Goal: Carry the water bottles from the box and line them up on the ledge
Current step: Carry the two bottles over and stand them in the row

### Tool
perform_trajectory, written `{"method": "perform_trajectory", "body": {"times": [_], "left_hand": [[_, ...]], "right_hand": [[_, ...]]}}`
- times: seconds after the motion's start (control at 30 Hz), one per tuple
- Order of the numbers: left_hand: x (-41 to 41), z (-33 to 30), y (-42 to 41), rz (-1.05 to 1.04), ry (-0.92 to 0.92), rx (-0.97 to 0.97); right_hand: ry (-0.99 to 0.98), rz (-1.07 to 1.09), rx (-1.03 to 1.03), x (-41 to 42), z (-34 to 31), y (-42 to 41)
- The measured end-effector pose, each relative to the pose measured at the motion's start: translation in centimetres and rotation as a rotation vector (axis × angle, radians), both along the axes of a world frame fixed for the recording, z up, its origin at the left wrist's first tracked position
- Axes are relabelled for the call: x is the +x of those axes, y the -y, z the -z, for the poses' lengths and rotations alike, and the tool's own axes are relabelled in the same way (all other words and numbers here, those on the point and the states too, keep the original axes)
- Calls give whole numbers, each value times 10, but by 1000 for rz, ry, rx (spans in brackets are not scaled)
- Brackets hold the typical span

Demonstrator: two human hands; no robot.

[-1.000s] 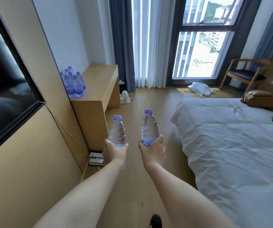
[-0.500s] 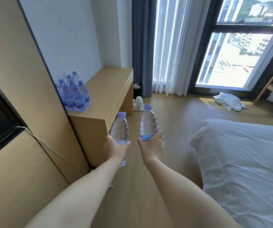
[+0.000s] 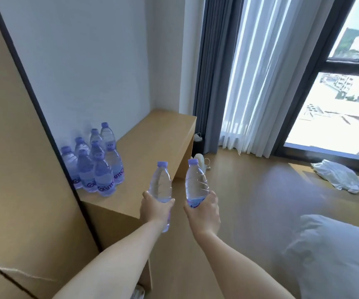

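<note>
On the wooden ledge (image 3: 150,134) by the wall, a cluster of bottles (image 3: 94,160) already stands upright. The left hand (image 3: 154,205) grips one bottle (image 3: 160,184) and the right hand (image 3: 204,207) another bottle (image 3: 195,182), both upright just beside the ledge, not yet placed. The box is out of view.

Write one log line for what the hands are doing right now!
left hand: holds water bottle | right hand: holds second bottle | ledge: bottle cluster standing | step: placing not yet done
</note>
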State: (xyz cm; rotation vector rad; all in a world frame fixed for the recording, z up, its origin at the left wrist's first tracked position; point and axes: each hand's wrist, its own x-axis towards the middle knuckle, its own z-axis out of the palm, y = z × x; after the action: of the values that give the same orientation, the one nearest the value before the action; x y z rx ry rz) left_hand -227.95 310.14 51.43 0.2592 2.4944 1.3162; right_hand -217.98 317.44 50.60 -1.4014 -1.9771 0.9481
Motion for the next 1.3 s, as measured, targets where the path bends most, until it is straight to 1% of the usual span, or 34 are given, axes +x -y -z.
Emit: {"method": "perform_trajectory", "body": {"times": [0.1,0.17,0.3,0.4,0.57,0.67,0.83,1.0,1.13,1.3], "left_hand": [[-46,-7,-34,-1,-10,-47],[-69,-6,-52,-1,-3,-74],[-110,7,-82,-19,-11,-114],[-139,19,-107,-60,22,-110],[-183,39,-160,-197,112,-52],[-204,46,-190,-299,180,30],[-238,54,-217,-514,219,129],[-258,56,-214,-700,193,196],[-285,60,-202,-741,178,228],[-318,65,-192,-798,129,249]], "right_hand": [[-42,-2,-8,-45,-7,-33],[-36,-22,-11,-69,-7,-52],[-54,-79,-58,-114,3,-85],[-31,-163,-113,-145,14,-116],[21,-362,-264,-203,34,-178],[81,-510,-255,-237,43,-219],[181,-698,-298,-295,44,-268],[210,-811,-374,-339,43,-273],[220,-910,-415,-377,44,-262],[171,-935,-469,-416,44,-239]]}}
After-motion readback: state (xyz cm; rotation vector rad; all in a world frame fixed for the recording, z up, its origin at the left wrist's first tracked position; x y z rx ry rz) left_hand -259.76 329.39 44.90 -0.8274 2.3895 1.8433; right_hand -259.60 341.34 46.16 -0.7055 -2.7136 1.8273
